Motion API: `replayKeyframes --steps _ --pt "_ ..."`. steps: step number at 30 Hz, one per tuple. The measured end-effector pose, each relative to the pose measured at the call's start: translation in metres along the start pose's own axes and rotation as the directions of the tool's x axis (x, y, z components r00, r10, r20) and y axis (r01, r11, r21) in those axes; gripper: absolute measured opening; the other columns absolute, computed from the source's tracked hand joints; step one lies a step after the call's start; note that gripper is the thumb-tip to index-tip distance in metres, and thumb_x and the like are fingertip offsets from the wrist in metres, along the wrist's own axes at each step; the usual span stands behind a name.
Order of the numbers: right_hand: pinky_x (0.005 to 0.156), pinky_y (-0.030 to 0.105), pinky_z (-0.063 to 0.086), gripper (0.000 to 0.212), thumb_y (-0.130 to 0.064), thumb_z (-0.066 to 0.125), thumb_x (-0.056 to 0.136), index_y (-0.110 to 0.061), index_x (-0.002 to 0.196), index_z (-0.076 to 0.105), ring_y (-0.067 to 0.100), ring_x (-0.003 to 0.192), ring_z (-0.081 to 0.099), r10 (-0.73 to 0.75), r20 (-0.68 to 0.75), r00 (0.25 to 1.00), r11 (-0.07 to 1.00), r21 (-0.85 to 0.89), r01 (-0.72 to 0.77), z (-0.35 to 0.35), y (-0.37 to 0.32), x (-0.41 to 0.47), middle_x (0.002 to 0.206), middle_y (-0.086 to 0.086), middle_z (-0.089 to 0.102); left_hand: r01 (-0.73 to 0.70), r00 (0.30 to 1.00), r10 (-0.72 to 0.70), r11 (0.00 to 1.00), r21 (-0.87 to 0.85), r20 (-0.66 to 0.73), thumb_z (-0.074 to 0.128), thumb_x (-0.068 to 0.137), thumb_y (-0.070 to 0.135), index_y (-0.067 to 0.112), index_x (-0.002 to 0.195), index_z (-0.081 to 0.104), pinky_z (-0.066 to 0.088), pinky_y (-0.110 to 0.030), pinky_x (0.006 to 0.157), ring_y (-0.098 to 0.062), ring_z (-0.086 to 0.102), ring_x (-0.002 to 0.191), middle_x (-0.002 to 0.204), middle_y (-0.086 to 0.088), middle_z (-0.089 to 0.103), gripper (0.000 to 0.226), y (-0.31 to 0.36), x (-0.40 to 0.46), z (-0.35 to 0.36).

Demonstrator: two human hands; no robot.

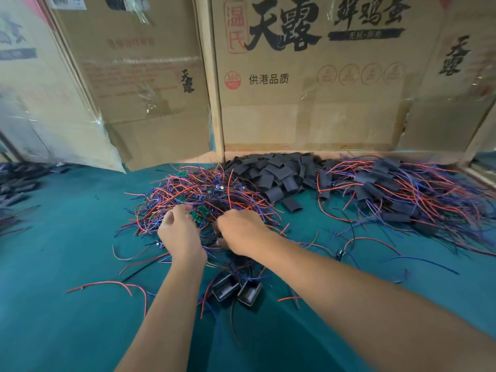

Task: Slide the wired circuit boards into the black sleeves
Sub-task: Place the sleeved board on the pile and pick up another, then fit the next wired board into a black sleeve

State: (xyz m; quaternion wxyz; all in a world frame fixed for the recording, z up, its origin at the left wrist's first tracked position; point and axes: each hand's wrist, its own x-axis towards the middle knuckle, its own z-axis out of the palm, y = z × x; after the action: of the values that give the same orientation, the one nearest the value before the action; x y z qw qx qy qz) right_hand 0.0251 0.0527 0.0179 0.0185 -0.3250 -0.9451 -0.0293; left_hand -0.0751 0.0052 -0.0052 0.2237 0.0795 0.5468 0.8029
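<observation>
Tangle of wired circuit boards (204, 194) heaped at centre of the green table (67, 237), red, blue and black leads splayed outward; small green boards showing through near the hands. Loose black sleeves (271, 173) piled just behind and right of that heap, against the cardboard boxes (308, 76). Further right, a second heap (397, 189) of sleeves with wires trailing out — judged already-filled units. Two open-ended black pieces (237, 289) near the table's front edge, between the forearms; contents not discernible.

Step in hand, judged: picking one board free of the tangle, sleeving not yet begun for this piece. Left hand (179, 232) in the near edge of the heap, fingers curled into the wires, apparently pinching some. Right hand (239, 232) alongside, back of hand to the camera, fingers tucked under — grip cannot be told.

Next move calls for: separating a single board with its leads untangled, fetching one sleeve from the pile behind, aligning board end with sleeve mouth. Snagged leads the likely hindrance.
</observation>
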Motion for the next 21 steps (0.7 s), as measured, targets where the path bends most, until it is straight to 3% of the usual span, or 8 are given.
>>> replayKeyframes --steps 3,7,10,16,19,21 --pt "0.058 0.034 0.039 0.013 -0.019 0.065 0.091 -0.016 0.104 0.063 0.031 0.081 0.061 -0.044 -0.036 0.998 0.999 0.013 0.044 -0.002 -0.002 0.0 0.096 0.004 0.056 -0.002 1.0 0.002 1.0 0.006 0.001 0.052 0.087 0.009 0.013 0.072 0.062 0.02 -0.026 0.045 -0.012 0.027 0.044 0.05 0.008 0.04 0.018 0.0 0.0 -0.001" --pt "0.067 0.035 0.041 0.018 -0.034 0.064 0.092 -0.02 0.104 0.062 0.029 0.091 0.057 0.032 -0.176 0.984 0.962 0.274 0.018 -0.009 0.014 -0.009 0.094 0.0 0.046 -0.034 0.999 0.034 0.999 0.011 -0.001 0.052 0.087 0.011 0.016 0.07 0.064 0.022 -0.026 0.045 -0.01 0.029 0.044 0.052 0.008 0.042 0.021 0.001 -0.001 -0.002" --pt "0.067 0.032 0.037 0.013 -0.036 0.065 0.09 -0.024 0.095 0.063 0.022 0.094 0.052 0.094 -0.285 0.954 0.935 0.355 0.014 -0.016 0.029 -0.016 0.094 -0.002 0.044 -0.17 0.985 0.17 0.985 0.034 -0.001 0.053 0.087 0.014 0.016 0.068 0.062 0.025 -0.029 0.049 -0.012 0.032 0.051 0.058 0.004 0.043 0.021 0.004 -0.002 -0.002" --pt "0.077 0.031 0.04 0.012 -0.034 0.069 0.086 -0.023 0.091 0.068 0.016 0.09 0.051 0.274 -0.429 0.861 0.761 0.644 0.078 -0.05 0.044 -0.023 0.094 0.0 0.051 -0.543 0.837 0.519 0.829 0.137 0.173 0.056 0.096 0.017 0.015 0.08 0.058 0.034 -0.015 0.054 -0.001 0.042 0.056 0.066 0.008 0.049 0.016 0.005 -0.024 0.004" --pt "0.078 0.028 0.042 0.012 -0.033 0.069 0.085 -0.022 0.088 0.069 0.013 0.085 0.056 0.292 -0.455 0.841 0.717 0.687 0.123 -0.062 0.041 -0.025 0.086 -0.005 0.058 -0.641 0.74 0.557 0.754 0.142 0.377 0.057 0.097 0.024 0.021 0.094 0.063 0.042 -0.015 0.068 -0.002 0.055 0.073 0.082 0.006 0.062 0.008 0.004 -0.033 0.006" --pt "0.073 0.026 0.041 0.012 -0.032 0.068 0.087 -0.021 0.082 0.067 0.01 0.077 0.055 0.261 -0.427 0.866 0.7 0.702 0.135 -0.062 0.038 -0.026 0.078 -0.009 0.061 -0.664 0.688 0.53 0.735 0.134 0.496 0.057 0.098 0.031 0.023 0.105 0.065 0.047 -0.019 0.077 -0.009 0.061 0.087 0.097 0.003 0.067 0.014 0.003 -0.035 0.007"
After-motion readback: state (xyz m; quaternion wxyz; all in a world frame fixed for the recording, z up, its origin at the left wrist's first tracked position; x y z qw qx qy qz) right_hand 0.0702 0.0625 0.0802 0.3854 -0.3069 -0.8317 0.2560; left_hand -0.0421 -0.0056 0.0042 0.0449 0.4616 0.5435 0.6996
